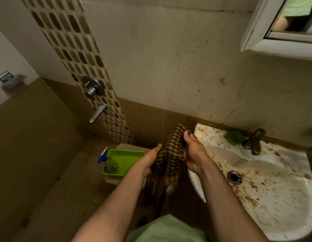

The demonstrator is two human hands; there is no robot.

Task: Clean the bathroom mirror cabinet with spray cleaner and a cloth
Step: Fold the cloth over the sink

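A stained sink (pixel 274 198) sits to your right; a spray bottle (pixel 106 161) leans in a green tub (pixel 125 158) to your left. Your left hand (pixel 148 163) and right hand (pixel 193 154) both grip the checked cloth (pixel 169 158) between them. The mirror cabinet (pixel 267 39) is cut off top right, its glass seemingly smeared.

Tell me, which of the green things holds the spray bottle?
The green tray left of the hands holds the spray bottle; the green sponge rests on the sink rim.
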